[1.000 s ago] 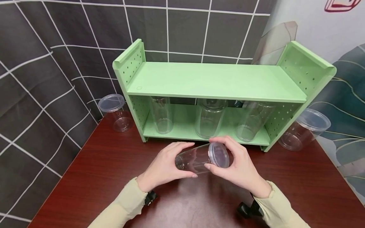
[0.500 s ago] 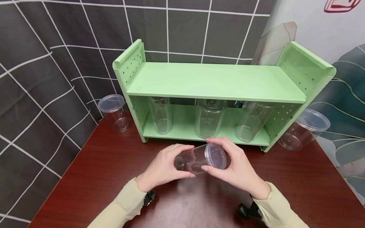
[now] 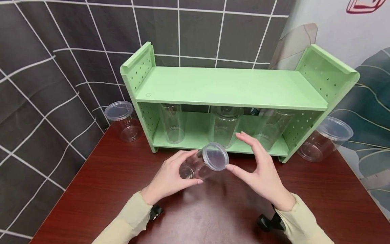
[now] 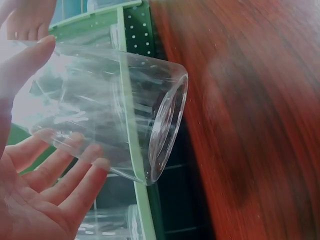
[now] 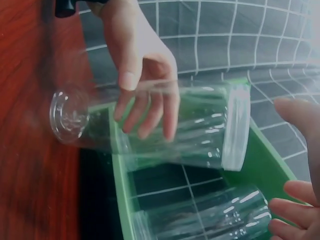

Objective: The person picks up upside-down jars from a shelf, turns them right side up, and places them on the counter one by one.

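My left hand [image 3: 166, 178] grips a clear plastic jar [image 3: 196, 167] around its body, thumb on the near side and fingers on the far side. Tilted over the table, the jar has its translucent lid [image 3: 215, 156] facing up and right, its base toward the left palm. My right hand [image 3: 263, 171] is spread beside the lid, thumb tip right at the rim and index finger raised away from it. In the right wrist view the jar [image 5: 185, 125] lies across the left hand's fingers [image 5: 150, 112], and the lid is seated on its end.
Behind the hands stands a green two-tier shelf [image 3: 231, 86]. On its lower tier are a left jar [image 3: 172, 127], a middle jar [image 3: 223, 130] and a right jar [image 3: 268, 134]. Lidded jars flank it, one at left [image 3: 129, 130], another at right [image 3: 315, 145], on the reddish-brown table [image 3: 100, 196].
My right hand has let go of the lid and moved right, its fingers spreading. The jar, still in my left hand, has shifted left and tipped so its lid faces more upward.
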{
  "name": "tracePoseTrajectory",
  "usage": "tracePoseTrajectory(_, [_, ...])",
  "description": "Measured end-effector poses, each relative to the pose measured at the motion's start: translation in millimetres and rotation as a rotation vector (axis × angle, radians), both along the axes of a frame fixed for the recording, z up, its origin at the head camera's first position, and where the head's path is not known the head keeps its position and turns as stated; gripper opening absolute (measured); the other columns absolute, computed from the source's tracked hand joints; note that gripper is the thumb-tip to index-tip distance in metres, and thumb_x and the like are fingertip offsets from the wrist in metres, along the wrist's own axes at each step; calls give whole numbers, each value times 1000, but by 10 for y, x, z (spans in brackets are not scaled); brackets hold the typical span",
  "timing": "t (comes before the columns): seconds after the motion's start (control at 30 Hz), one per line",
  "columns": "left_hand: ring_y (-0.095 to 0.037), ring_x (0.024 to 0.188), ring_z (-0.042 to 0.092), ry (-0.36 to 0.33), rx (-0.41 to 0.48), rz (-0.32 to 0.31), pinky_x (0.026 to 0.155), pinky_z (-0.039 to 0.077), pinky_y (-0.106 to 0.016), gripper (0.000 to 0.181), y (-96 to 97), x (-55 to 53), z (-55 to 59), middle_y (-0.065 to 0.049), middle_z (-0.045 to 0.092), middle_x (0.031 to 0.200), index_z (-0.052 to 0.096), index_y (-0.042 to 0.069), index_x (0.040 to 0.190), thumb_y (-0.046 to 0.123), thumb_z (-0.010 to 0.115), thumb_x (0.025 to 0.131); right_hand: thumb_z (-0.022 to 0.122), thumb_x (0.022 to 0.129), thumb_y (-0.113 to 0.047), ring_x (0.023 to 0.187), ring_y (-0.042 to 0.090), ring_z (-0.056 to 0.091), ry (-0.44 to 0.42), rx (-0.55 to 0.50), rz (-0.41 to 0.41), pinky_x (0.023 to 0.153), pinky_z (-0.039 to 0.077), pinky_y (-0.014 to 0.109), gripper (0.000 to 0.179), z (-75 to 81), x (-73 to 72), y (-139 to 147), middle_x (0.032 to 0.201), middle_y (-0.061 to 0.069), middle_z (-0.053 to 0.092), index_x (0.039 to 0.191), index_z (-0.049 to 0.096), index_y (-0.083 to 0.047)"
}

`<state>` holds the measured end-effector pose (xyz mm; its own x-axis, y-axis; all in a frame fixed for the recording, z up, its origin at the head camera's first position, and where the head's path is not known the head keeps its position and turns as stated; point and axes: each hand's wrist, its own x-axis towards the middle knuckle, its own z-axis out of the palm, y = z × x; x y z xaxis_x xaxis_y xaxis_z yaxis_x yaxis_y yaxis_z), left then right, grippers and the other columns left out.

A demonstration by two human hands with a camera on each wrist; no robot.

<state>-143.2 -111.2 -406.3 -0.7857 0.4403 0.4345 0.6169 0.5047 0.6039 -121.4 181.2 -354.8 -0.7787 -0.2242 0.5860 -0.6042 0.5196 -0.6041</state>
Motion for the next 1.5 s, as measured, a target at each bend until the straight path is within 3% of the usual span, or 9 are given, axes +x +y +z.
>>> tracePoseTrajectory(0.13, [-9, 114, 60, -3, 15, 32, 98, 52, -35, 83, -61, 3, -3, 13, 61, 126, 56, 26, 144, 50, 91, 72, 90, 73, -3, 142, 25, 40, 36, -72, -41, 116, 30, 32, 88, 102, 13, 22, 151, 2, 49, 150, 50, -13])
tracePoseTrajectory(0.3, [-8, 116, 59, -10, 32, 57, 100, 50, -36, 82, -162, 17, -7, 14, 60, 126, 56, 27, 142, 47, 93, 71, 79, 73, 14, 136, 27, 44, 116, -245, -52, 116, 32, 36, 79, 305, 61, 23, 145, 19, 51, 145, 49, 5])
tracePoseTrajectory(0.47, [-7, 115, 59, -32, 28, 101, 98, 51, -36, 81, -271, 34, -10, 13, 61, 124, 57, 26, 139, 45, 94, 70, 75, 81, 10, 134, 32, 43, 225, -461, -120, 118, 29, 43, 63, 418, 32, 121, 141, 26, 49, 138, 49, 14])
tracePoseTrajectory(0.67, [-12, 112, 62, -72, 19, 144, 96, 53, -35, 79, -392, 65, -13, 10, 63, 123, 56, 22, 136, 44, 94, 70, 75, 81, 7, 138, 34, 33, 272, -675, -224, 121, 21, 34, 68, 492, -49, 321, 146, 23, 41, 142, 43, 8])
tracePoseTrajectory(0.77, [-14, 111, 64, -85, 24, 146, 94, 55, -35, 78, -458, 85, -20, 9, 65, 121, 57, 21, 135, 41, 95, 70, 73, 82, 5, 139, 30, 32, 226, -685, -292, 121, 20, 30, 71, 533, -84, 433, 148, 19, 38, 144, 40, 5])
tracePoseTrajectory(0.9, [-15, 106, 68, -103, 27, 165, 91, 57, -37, 75, -561, 110, -15, 7, 68, 118, 58, 20, 132, 38, 96, 70, 74, 85, -4, 136, 24, 35, 191, -589, -436, 114, 29, 26, 70, 511, -184, 618, 147, 10, 40, 147, 40, -3])
tracePoseTrajectory(1.07, [-21, 100, 70, -98, 22, 227, 86, 59, -44, 76, -739, 144, 3, 0, 70, 116, 58, 19, 131, 38, 96, 69, 76, 86, -13, 131, 19, 38, 236, -531, -551, 105, 35, 26, 67, 569, -242, 689, 141, 7, 43, 145, 44, -7])
tracePoseTrajectory(1.33, [-26, 93, 72, -33, 51, 365, 80, 59, -50, 69, -1064, 190, 79, -2, 73, 105, 60, 14, 121, 30, 98, 66, 75, 87, -12, 129, 16, 41, 228, -571, -588, 106, 34, 27, 64, 742, -266, 692, 139, 5, 46, 143, 45, -6])
tracePoseTrajectory(1.5, [-26, 91, 71, 21, 56, 460, 79, 58, -33, 68, -1240, 181, 149, -2, 73, 103, 61, 12, 122, 29, 98, 67, 72, 91, -8, 123, 18, 49, 177, -596, -599, 104, 39, 26, 57, 723, -356, 821, 136, 6, 52, 142, 49, -9])
